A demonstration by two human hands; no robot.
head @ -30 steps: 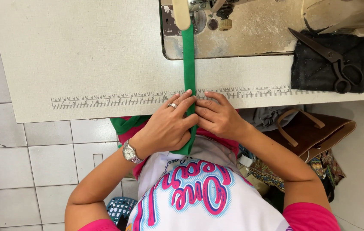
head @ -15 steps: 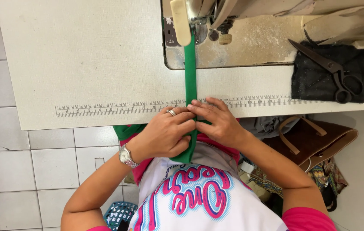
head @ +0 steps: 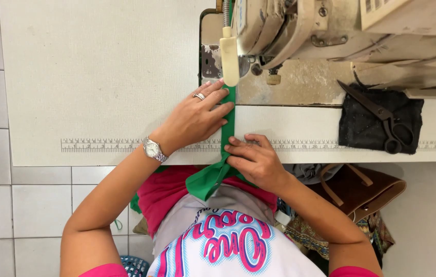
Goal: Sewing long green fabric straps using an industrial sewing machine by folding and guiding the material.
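A narrow strip of green fabric (head: 228, 123) ran down the centre of the frame, from beneath the head of the cream-coloured industrial sewing machine (head: 300, 31) at the upper right to the near edge of the pale counter (head: 100, 77), where it hung over and bunched into loose folds. The left hand (head: 197, 120), bearing a ring and a silver wristwatch (head: 153, 149), lay flat with fingers spread, pressing the strip's left edge just below the machine. The right hand (head: 256, 161), at the counter's near edge, pinched the strip between thumb and fingertips. A printed measuring scale (head: 105, 145) ran along the counter's front edge. At the right of the frame, black-handled scissors (head: 382, 120) rested on a dark cloth pad (head: 377, 125). A brown leather bag (head: 367, 187) sat below the counter at the lower right.
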